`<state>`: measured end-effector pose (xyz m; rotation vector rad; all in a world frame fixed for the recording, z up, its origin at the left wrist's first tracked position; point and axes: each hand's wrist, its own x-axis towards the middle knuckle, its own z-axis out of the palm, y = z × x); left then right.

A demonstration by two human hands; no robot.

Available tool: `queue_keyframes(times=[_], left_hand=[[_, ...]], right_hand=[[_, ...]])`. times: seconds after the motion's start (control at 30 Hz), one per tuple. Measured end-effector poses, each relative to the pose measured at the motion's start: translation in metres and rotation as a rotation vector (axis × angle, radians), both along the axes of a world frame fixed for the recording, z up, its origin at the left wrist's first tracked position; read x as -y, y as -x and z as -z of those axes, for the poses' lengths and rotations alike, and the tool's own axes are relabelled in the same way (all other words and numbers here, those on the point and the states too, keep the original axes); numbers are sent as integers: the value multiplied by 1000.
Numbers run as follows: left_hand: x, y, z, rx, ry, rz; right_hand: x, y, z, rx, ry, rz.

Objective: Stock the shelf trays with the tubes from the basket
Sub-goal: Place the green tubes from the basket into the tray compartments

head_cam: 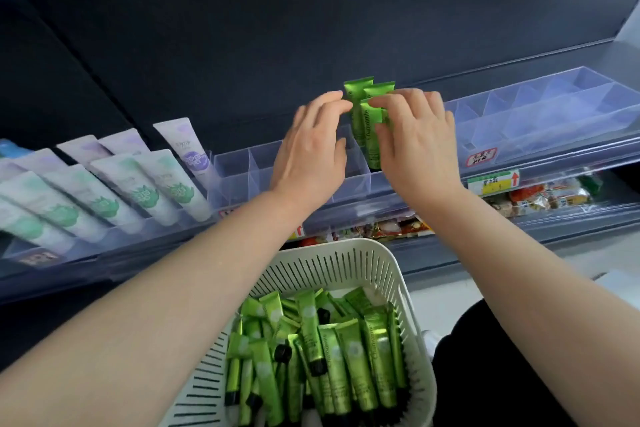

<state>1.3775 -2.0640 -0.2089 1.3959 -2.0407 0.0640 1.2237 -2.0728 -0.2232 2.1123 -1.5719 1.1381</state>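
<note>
The green tubes (367, 135) stand upright in a tray compartment (356, 184) between the hands. The right hand (419, 146) pinches the front one, and the left hand (311, 149) steadies the bunch with nearly straight fingertips. Released unevenly, the tall tubes would likely topple leftward into neighbouring slots or forward into the basket (346, 263) below the wrists.

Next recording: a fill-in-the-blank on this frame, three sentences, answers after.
The tubes in the basket are coloured ___. The left hand and right hand meet at standing tubes in a clear divided ___. The shelf label shows a red ___.
Missing: green; tray; arrow.
</note>
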Motion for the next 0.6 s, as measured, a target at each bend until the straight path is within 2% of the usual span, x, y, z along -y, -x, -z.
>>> queue_keyframes(times=[0.17, 0.33, 0.37, 0.47, 0.53, 0.6], left_hand=[[-35, -34, 43, -42, 9, 13], [-74, -68, 98, -1, -133, -35], [-83, -71, 107, 16, -202, -49], [-107, -77, 137, 95, -502, -156], [-121, -81, 156, 108, -668, -223], [-132, -86, 169, 122, -733, -230]], right_hand=[[-45, -23, 40, -37, -24, -140], [-72, -47, 99, -130, -243, -299], [-76, -52, 113, -164, -324, -334], [-87, -65, 157, -284, -734, -385], [-93, -67, 180, -507, -960, -344], [-101, -67, 192, -742, -1100, -313]])
